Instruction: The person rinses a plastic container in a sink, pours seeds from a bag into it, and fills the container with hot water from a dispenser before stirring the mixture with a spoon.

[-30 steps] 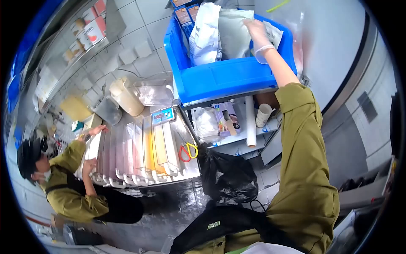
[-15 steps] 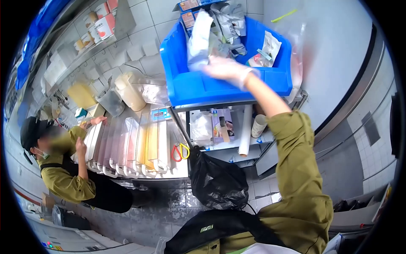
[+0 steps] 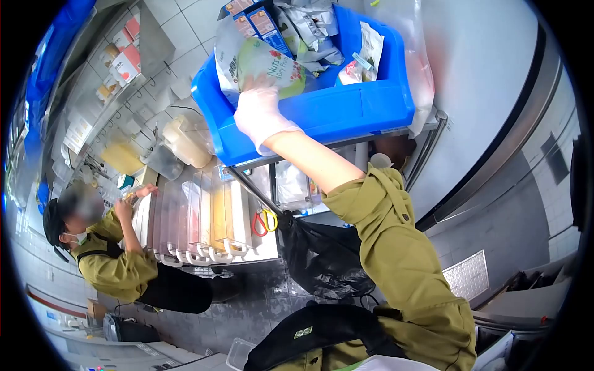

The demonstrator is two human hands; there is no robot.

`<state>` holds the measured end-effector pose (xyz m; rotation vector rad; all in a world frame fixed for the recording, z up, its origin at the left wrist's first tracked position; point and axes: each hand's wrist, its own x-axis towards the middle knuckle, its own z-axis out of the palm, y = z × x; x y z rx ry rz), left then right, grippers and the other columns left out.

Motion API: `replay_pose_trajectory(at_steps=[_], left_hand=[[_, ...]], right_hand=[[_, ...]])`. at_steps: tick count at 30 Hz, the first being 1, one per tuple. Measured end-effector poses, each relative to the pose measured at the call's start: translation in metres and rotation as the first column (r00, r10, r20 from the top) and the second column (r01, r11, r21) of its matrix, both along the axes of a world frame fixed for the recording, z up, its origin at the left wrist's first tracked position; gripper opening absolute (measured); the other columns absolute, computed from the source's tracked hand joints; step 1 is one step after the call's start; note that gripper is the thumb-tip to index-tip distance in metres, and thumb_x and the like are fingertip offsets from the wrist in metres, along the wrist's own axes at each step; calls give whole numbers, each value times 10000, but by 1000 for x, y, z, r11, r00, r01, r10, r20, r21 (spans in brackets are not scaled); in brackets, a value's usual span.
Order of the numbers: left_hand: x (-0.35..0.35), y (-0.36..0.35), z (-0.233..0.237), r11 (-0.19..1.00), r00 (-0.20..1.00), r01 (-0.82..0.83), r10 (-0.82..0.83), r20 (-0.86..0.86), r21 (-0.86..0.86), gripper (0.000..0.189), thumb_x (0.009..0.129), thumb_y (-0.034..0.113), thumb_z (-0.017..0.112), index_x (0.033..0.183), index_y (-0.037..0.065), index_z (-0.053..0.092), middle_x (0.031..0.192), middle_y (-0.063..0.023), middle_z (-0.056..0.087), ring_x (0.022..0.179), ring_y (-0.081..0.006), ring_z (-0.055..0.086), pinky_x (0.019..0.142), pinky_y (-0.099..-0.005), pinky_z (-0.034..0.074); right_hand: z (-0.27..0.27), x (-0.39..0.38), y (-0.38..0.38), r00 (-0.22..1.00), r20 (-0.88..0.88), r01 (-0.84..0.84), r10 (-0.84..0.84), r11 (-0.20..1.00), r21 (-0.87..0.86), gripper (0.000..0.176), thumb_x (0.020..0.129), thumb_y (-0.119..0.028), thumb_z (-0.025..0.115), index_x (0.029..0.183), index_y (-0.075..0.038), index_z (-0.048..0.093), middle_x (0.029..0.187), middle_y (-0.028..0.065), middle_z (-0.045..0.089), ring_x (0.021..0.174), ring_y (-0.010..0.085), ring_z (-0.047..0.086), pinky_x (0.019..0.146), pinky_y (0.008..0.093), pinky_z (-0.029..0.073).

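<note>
- A co-worker (image 3: 105, 266) in an olive jacket, dark cap and face mask crouches at the far left. One of their hands (image 3: 127, 209) is raised to the left end of a row of clear containers.
- Above them, a wall shelf (image 3: 127, 59) carries red and white boxes.
- A cream-coloured jug (image 3: 185, 141) stands on the counter against the tiled wall, just left of the crate's lower corner.
- The clear containers (image 3: 207, 219) stand side by side on the steel counter. Some hold pale pink contents and some hold orange.
- The right hand (image 3: 260, 114), in a thin clear glove, reaches up over the front left rim of the crate. Its fingers are closed on the lower edge of a green and white pouch (image 3: 269, 62).
- The pouch is tilted, resting partly inside the crate at its front left corner, with "Nut" printed on its face.
- Scissors (image 3: 265, 221) with one red and one yellow handle lie at the right end of the counter.
- A black bin bag (image 3: 322, 260) hangs below the crate, just right of the scissors.
- The blue plastic crate (image 3: 346, 111) sits on a wire rack and holds blue and orange cartons (image 3: 257, 18) and crumpled silver foil bags (image 3: 312, 25).
- A clear plastic bag (image 3: 421, 68) hangs against the crate's right side.
- A steel door (image 3: 495, 93) fills the right.
- The left hand is out of sight.
</note>
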<state>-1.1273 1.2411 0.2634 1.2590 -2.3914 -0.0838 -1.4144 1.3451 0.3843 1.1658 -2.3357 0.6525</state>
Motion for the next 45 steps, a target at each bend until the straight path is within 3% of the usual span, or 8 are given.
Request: replay_pose_trajectory(at_steps=[7,18,24,28,33,38,43,45], left_hand=[[-9,23,-12,999,998,-17,19,-58,33,138,827,79,434,859,-24,519,836,-111,570,779,-184,559,706,-288,490],[-3,54,-41,994,979,-12,33,-202,105,139,851,73,415,899,-23,502,855,-104,555,782,-162,544,689,-270,489],[16,80,-60,988,946,3,47,-321,153,141,863,70,404,920,-23,493,865,-101,547,784,-151,535,679,-261,488],[46,110,-88,975,884,13,93,-458,224,142,872,68,397,935,-22,487,872,-99,542,785,-143,529,673,-254,488],[119,171,-147,901,739,-67,334,-585,429,144,882,65,388,953,-22,480,881,-96,535,787,-133,522,665,-246,487],[212,262,-234,656,406,-221,735,-543,722,147,892,62,380,971,-21,472,889,-93,529,788,-123,515,657,-238,487],[312,383,-307,367,4,-326,922,-387,871,150,903,59,371,989,-21,465,898,-90,522,789,-113,508,649,-230,486],[345,450,-337,417,346,-597,905,-249,686,152,907,58,368,996,-20,462,901,-89,519,790,-109,505,646,-227,486]], right_hand=[[8,-46,27,881,201,-406,429,902,-148,421,735,-225,500,1103,-20,506,1034,219,562,916,339,575,768,423,471],[6,-107,46,920,275,-220,280,948,-229,328,794,-329,444,842,-79,651,854,182,624,840,350,596,767,427,459],[-4,-119,39,732,31,-476,680,544,-691,323,795,-362,539,903,-77,647,871,168,629,805,354,588,748,384,462],[-3,-112,39,876,6,-460,483,838,-294,279,789,-327,548,912,-102,657,855,155,626,816,340,594,739,389,470],[2,-120,46,964,195,-26,182,792,-610,201,734,-217,552,778,-46,649,782,195,614,761,364,589,693,417,465],[2,-112,24,982,187,60,-3,953,-297,545,708,-345,583,1175,-78,492,1177,206,500,1102,338,483,914,414,395],[2,-221,8,997,-58,-68,52,944,-323,288,751,-253,499,719,-4,640,759,217,614,677,350,603,594,448,446],[24,-241,39,960,-279,-53,5,985,-166,305,803,-240,456,704,-1,618,742,196,616,635,326,584,580,459,426]])
